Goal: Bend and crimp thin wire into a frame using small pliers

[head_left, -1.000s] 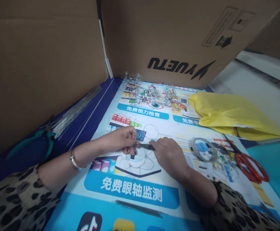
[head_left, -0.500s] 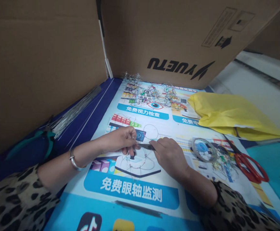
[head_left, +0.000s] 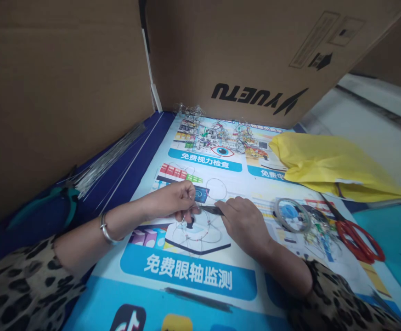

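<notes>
Hardly anything differs from half a second earlier: the left hand (head_left: 172, 198) and the right hand (head_left: 243, 223) keep almost the same places, near the middle of the frame, and the things around them have not moved. The left hand's grip is narrow, thumb and fingers pinched on a beaded wire piece (head_left: 200, 239), whose thin loops spread over the poster (head_left: 140, 195) just below the fingers, at centre. The right hand's grip is closed around a dark tool (head_left: 211, 210), its slim end pointing left to the pinched fingers. The cardboard (head_left: 238, 46) at upper centre bears "YUETU" upside down. The poster reads "免费视力检查" above the hands and "免费眼轴监测" below them; another heading, beginning "免费电", runs under the yellow bag (head_left: 324, 158) at right. A musical-note logo is cut off by the bottom edge, and the dark letters on the teal item (head_left: 393, 230) at far right cannot be read. Most of the tool is hidden in the right palm, and its contact with the wire is too small to make out. The tangled wire pieces (head_left: 245, 135) at upper centre blend into the print, and the teal-handled pliers (head_left: 72, 207) at left lie in shadow.
</notes>
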`<act>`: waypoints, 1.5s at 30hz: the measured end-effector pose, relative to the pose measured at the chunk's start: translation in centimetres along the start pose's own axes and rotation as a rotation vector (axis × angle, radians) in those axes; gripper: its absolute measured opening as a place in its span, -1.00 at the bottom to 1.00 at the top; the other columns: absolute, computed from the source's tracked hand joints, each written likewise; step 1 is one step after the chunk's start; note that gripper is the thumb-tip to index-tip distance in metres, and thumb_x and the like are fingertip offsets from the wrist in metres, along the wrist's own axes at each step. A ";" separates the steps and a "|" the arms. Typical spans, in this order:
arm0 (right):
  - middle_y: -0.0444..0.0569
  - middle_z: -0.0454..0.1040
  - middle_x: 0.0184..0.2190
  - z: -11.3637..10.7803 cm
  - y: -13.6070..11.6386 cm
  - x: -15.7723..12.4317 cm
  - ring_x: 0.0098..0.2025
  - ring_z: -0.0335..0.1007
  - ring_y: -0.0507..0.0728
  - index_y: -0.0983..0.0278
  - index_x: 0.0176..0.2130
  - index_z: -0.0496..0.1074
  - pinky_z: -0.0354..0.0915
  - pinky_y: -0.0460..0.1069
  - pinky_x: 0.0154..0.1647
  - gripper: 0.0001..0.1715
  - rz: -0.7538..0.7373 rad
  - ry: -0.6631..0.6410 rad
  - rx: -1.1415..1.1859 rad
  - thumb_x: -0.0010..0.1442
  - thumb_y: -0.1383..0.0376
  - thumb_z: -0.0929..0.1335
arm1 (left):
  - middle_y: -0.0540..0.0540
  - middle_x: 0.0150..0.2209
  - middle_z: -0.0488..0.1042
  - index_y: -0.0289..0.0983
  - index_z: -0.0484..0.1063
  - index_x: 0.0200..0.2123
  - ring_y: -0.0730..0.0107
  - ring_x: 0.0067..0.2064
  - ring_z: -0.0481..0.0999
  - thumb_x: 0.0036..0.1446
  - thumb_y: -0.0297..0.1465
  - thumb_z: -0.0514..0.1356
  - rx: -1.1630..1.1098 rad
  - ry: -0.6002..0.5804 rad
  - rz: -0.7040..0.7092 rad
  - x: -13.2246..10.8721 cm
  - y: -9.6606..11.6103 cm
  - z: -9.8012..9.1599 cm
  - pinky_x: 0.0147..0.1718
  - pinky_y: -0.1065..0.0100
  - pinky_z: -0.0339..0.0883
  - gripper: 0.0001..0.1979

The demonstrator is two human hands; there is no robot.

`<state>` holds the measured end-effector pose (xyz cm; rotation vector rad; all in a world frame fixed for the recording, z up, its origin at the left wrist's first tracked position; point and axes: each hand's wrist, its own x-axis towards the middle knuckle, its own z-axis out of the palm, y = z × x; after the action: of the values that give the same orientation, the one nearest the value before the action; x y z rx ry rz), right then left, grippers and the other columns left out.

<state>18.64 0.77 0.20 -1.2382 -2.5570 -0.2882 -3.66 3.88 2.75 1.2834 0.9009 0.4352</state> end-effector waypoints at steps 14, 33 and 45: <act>-0.07 0.38 -0.47 0.0 -0.3 0.1 -0.37 0.19 0.09 0.28 -0.21 0.44 0.03 -0.01 -0.32 -0.78 -0.013 0.021 0.003 0.17 0.41 0.24 | 0.02 -0.59 0.47 -0.28 0.16 -0.36 0.55 -0.60 0.44 0.10 -0.45 0.09 -0.019 -0.013 0.006 0.0 0.3 0.1 -0.67 0.57 0.16 -0.90; -0.07 0.35 -0.48 -0.1 -0.3 0.2 -0.37 0.15 0.10 0.28 -0.18 0.43 -0.01 0.02 -0.33 -0.77 -0.045 0.024 -0.074 0.18 0.41 0.24 | -0.07 -0.42 0.52 -0.29 0.16 -0.37 0.44 -0.51 0.53 0.05 -0.39 0.16 -0.039 -0.014 -0.032 0.1 0.0 -0.2 -0.68 0.56 0.19 -0.82; -0.07 0.35 -0.49 -0.3 -0.2 0.1 -0.37 0.16 0.10 0.27 -0.19 0.43 0.00 0.02 -0.32 -0.77 -0.033 0.018 -0.073 0.18 0.41 0.23 | -0.09 -0.42 0.53 -0.28 0.15 -0.37 0.45 -0.51 0.53 0.03 -0.39 0.17 -0.052 -0.014 -0.038 0.1 0.2 -0.1 -0.68 0.57 0.20 -0.80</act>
<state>18.46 0.61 0.45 -1.2136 -2.5752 -0.4008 -3.65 4.07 2.87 1.2186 0.8960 0.4166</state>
